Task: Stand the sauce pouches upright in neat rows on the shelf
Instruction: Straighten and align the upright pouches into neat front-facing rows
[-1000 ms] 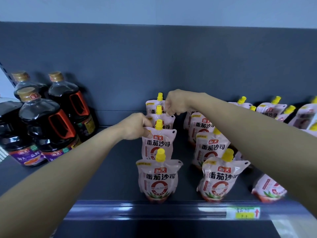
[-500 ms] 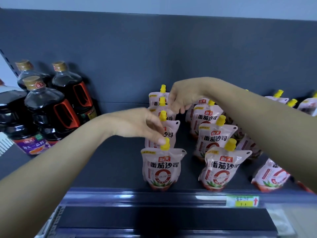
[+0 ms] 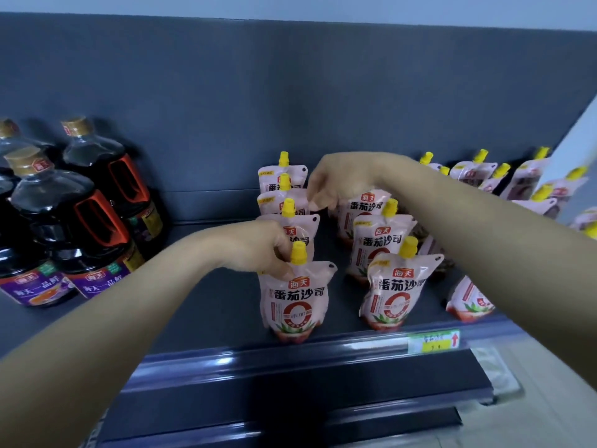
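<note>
Pink sauce pouches with yellow caps stand on the dark shelf point(image 3: 206, 305). The left row holds several upright pouches. My left hand point(image 3: 258, 250) pinches the top left edge of the front pouch point(image 3: 297, 302), beside its cap. My right hand point(image 3: 339, 182) reaches over the second row, fingers curled round the top right corner of a rear left-row pouch point(image 3: 274, 202). Three pouches form the second row; the front one point(image 3: 392, 295) leans slightly. One pouch point(image 3: 468, 302) at the front right is half hidden behind my right forearm.
Large dark soy sauce bottles point(image 3: 84, 227) with red handles stand at the left. Several more pouches point(image 3: 504, 179) crowd the back right, loosely arranged. A price tag point(image 3: 433, 341) sits on the shelf's front rail. Bare shelf lies between bottles and pouches.
My left hand has moved forward from the second pouch in the left row to the front pouch and taken its top edge. My right hand stays at the back pouches.
</note>
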`<state>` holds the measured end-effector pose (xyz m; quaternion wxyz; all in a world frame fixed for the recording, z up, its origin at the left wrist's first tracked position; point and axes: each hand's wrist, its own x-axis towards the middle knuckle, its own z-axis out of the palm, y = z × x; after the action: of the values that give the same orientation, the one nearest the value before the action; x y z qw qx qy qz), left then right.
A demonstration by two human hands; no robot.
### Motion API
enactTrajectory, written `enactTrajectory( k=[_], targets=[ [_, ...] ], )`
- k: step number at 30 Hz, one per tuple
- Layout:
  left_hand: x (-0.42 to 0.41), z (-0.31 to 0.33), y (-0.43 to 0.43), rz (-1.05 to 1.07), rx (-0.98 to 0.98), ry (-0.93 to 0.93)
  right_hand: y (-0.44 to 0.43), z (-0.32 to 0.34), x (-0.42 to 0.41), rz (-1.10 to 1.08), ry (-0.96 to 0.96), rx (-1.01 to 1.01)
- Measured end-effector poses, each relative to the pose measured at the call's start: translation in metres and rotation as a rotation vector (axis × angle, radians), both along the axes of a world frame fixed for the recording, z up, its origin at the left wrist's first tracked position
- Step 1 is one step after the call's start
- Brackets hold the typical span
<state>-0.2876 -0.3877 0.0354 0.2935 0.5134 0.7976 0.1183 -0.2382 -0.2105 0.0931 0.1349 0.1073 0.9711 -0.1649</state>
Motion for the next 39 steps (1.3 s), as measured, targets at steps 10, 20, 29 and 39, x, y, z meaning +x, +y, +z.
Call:
enactTrajectory(
  k=[10,20,29,39],
  targets=[
    [0.014,0.017,0.012,-0.045,0.035,0.064,0.045,0.025,0.09,-0.17,-0.193,-0.134],
    [0.055,0.011,0.021,0.159,0.196,0.176,0.05,-0.022,0.126,-0.047,-0.204,0.132],
    [0.102,0.003,0.039,0.303,0.573,0.212,0.058,-0.04,0.133,0.048,-0.081,0.074],
    [0.113,-0.052,0.08,0.394,0.327,0.014,0.059,-0.041,0.134,0.098,-0.059,0.135]
  ],
)
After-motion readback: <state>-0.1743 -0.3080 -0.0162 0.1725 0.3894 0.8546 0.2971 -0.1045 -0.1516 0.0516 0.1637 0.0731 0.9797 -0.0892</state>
